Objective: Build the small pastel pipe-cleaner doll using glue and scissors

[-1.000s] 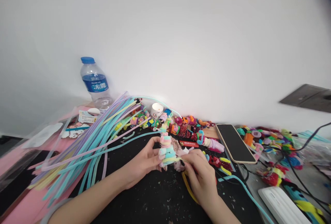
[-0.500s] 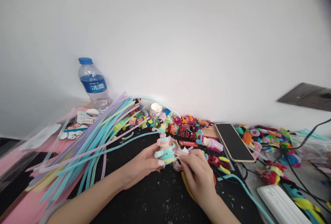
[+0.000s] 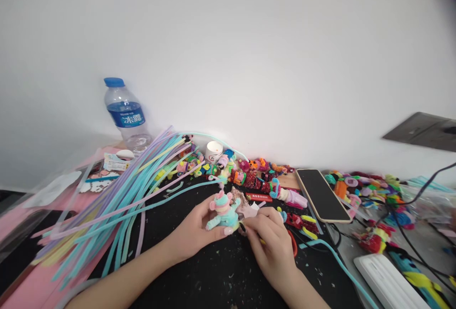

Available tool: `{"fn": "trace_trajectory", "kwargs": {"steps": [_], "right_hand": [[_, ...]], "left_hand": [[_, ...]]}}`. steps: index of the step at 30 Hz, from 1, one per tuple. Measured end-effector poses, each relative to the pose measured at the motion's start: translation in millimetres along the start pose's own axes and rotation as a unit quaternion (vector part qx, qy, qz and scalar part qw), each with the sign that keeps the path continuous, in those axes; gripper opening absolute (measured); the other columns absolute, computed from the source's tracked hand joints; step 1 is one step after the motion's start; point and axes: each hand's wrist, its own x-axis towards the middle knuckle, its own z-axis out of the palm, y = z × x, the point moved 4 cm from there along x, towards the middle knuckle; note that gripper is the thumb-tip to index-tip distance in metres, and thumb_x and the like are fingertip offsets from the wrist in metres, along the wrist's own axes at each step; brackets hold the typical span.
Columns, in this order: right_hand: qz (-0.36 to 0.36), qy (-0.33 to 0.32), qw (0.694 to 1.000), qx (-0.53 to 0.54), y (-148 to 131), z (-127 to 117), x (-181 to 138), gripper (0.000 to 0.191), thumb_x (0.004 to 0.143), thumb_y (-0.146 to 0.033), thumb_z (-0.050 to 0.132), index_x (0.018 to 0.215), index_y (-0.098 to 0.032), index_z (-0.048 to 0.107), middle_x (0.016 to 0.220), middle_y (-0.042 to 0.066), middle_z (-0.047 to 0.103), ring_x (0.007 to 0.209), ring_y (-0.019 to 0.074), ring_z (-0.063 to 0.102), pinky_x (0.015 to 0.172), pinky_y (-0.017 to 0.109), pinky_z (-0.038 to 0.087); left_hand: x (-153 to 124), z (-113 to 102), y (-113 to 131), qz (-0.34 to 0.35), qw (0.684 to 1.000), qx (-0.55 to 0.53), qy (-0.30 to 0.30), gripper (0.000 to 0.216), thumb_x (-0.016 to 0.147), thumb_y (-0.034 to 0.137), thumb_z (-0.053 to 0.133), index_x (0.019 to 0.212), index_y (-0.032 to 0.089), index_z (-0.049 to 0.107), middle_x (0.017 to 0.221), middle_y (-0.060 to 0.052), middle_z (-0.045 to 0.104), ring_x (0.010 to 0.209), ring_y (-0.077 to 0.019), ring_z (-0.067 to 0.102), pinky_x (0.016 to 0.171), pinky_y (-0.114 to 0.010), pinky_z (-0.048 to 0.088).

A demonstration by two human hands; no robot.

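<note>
A small pipe-cleaner doll (image 3: 223,210), turquoise with a pink-striped head and round pink ears, is held above the black mat (image 3: 199,280). My left hand (image 3: 192,230) grips it from the left, thumb pressed across its lower body. At the doll's lower right, my right hand (image 3: 270,240) pinches with thumb and forefinger; a small dark bit shows at the fingertips, too small to name. Behind the doll lies a brownish, crumpled piece (image 3: 240,199) beside a white scrap. Orange scissor handles (image 3: 294,245) show partly behind my right hand.
Pastel pipe cleaners (image 3: 142,190) lie in a long bundle at left, by a water bottle (image 3: 126,116). A paper cup (image 3: 214,151) and several finished dolls (image 3: 249,180) line the wall. Right are a phone (image 3: 322,195), black cables (image 3: 402,223) and a white power strip (image 3: 388,280).
The doll has tilted and turned in my left hand, so its head and ears now show more clearly. My right hand stays pinched close to it, shifted slightly.
</note>
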Motion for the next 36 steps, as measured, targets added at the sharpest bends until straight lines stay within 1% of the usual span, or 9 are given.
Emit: {"fn": "trace_trajectory", "kwargs": {"steps": [5, 10, 15, 22, 25, 28, 32, 34, 36], "right_hand": [[0.002, 0.005, 1.000, -0.005, -1, 1, -1, 0.016, 0.083, -0.003, 0.053, 0.089, -0.017, 0.058, 0.068, 0.003, 0.057, 0.073, 0.0189, 0.047, 0.064, 0.032, 0.041], [-0.001, 0.007, 1.000, -0.007, -3, 1, 0, 0.015, 0.083, -0.003, 0.054, 0.086, -0.017, 0.059, 0.067, 0.003, 0.056, 0.073, 0.0186, 0.047, 0.064, 0.031, 0.041], [-0.013, 0.002, 1.000, -0.002, -8, 0, -1, 0.015, 0.082, -0.003, 0.053, 0.088, -0.016, 0.059, 0.067, 0.004, 0.056, 0.073, 0.0186, 0.047, 0.063, 0.031, 0.041], [-0.059, -0.047, 0.997, 0.020, -19, 0, -1, 0.029, 0.080, -0.001, 0.049, 0.104, -0.015, 0.056, 0.079, 0.006, 0.060, 0.079, 0.0203, 0.048, 0.071, 0.035, 0.043], [-0.025, -0.020, 0.999, 0.005, -6, -6, 1, 0.034, 0.080, -0.005, 0.045, 0.111, -0.017, 0.052, 0.100, 0.009, 0.058, 0.093, 0.0234, 0.049, 0.081, 0.040, 0.041], [0.075, -0.002, 0.994, -0.074, 13, -10, 3, 0.040, 0.077, -0.008, 0.046, 0.116, -0.018, 0.050, 0.114, 0.011, 0.050, 0.106, 0.0272, 0.045, 0.088, 0.045, 0.037], [0.184, -0.098, 0.963, -0.169, 26, -5, 4, 0.046, 0.070, -0.011, 0.047, 0.114, -0.020, 0.051, 0.113, 0.010, 0.051, 0.105, 0.0290, 0.046, 0.084, 0.045, 0.037], [0.198, -0.139, 0.952, -0.185, 27, -2, 5, 0.045, 0.070, -0.012, 0.047, 0.114, -0.021, 0.052, 0.109, 0.008, 0.054, 0.101, 0.0280, 0.049, 0.080, 0.042, 0.038], [0.193, -0.164, 0.947, -0.198, 26, -2, 5, 0.043, 0.070, -0.013, 0.048, 0.112, -0.021, 0.055, 0.106, 0.008, 0.056, 0.098, 0.0277, 0.050, 0.078, 0.041, 0.038]], "left_hand": [[1, 2, -1, 0.016, 1.000, -0.008, -0.008, 0.061, 0.068, 0.023, 0.073, 0.122, 0.024, 0.046, 0.129, -0.006, 0.057, 0.120, -0.0226, 0.051, 0.104, -0.038, 0.038], [1, 1, -4, 0.048, 0.998, 0.030, -0.009, 0.048, 0.072, 0.022, 0.069, 0.116, 0.025, 0.050, 0.118, -0.003, 0.062, 0.113, -0.0199, 0.055, 0.099, -0.034, 0.042], [1, -3, -3, 0.072, 0.994, 0.078, 0.027, 0.044, 0.073, 0.020, 0.067, 0.113, 0.023, 0.050, 0.112, -0.002, 0.062, 0.107, -0.0191, 0.056, 0.095, -0.032, 0.043], [1, -6, 4, 0.083, 0.988, 0.113, 0.066, 0.044, 0.074, 0.022, 0.066, 0.115, 0.023, 0.048, 0.115, -0.004, 0.059, 0.109, -0.0208, 0.053, 0.095, -0.031, 0.042], [4, -13, 6, 0.077, 0.990, 0.078, 0.092, 0.049, 0.073, 0.026, 0.068, 0.117, 0.024, 0.045, 0.116, -0.004, 0.058, 0.109, -0.0216, 0.054, 0.097, -0.034, 0.041], [7, -20, 9, 0.068, 0.989, 0.038, 0.122, 0.056, 0.073, 0.030, 0.068, 0.121, 0.025, 0.040, 0.121, -0.006, 0.055, 0.113, -0.0239, 0.052, 0.099, -0.038, 0.039], [10, -26, 13, 0.070, 0.988, 0.002, 0.139, 0.059, 0.075, 0.030, 0.067, 0.124, 0.027, 0.036, 0.131, -0.007, 0.050, 0.122, -0.0248, 0.046, 0.103, -0.037, 0.036], [10, -27, 14, 0.066, 0.988, -0.013, 0.142, 0.059, 0.074, 0.030, 0.068, 0.124, 0.027, 0.038, 0.131, -0.006, 0.050, 0.122, -0.0254, 0.046, 0.100, -0.036, 0.038], [10, -27, 13, 0.044, 0.989, -0.032, 0.140, 0.061, 0.072, 0.031, 0.069, 0.124, 0.027, 0.037, 0.126, -0.007, 0.053, 0.111, -0.0259, 0.055, 0.091, -0.037, 0.046]]}}
